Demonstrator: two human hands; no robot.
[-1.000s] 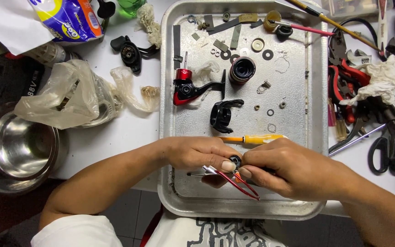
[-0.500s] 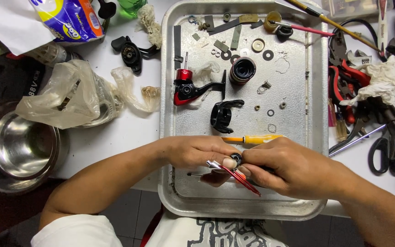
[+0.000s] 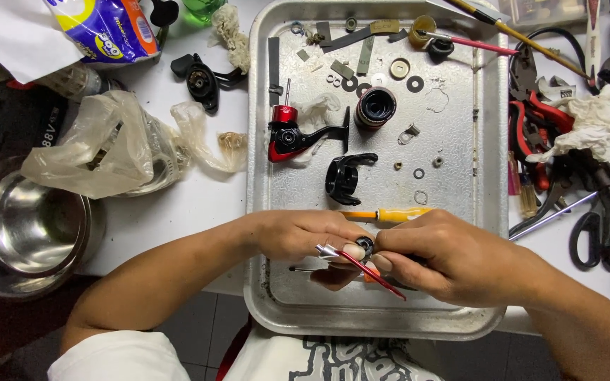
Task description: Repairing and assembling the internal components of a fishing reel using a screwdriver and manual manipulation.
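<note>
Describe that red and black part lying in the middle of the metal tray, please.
The red and black part looks like the body of a fishing reel: a glossy, rounded black housing edged in red, a red metallic collar with a thin shaft sticking up, and a black foot stretching right. It lies on its side on the metal tray, partly over a crumpled bit of clear plastic. Neither hand touches it.
</note>
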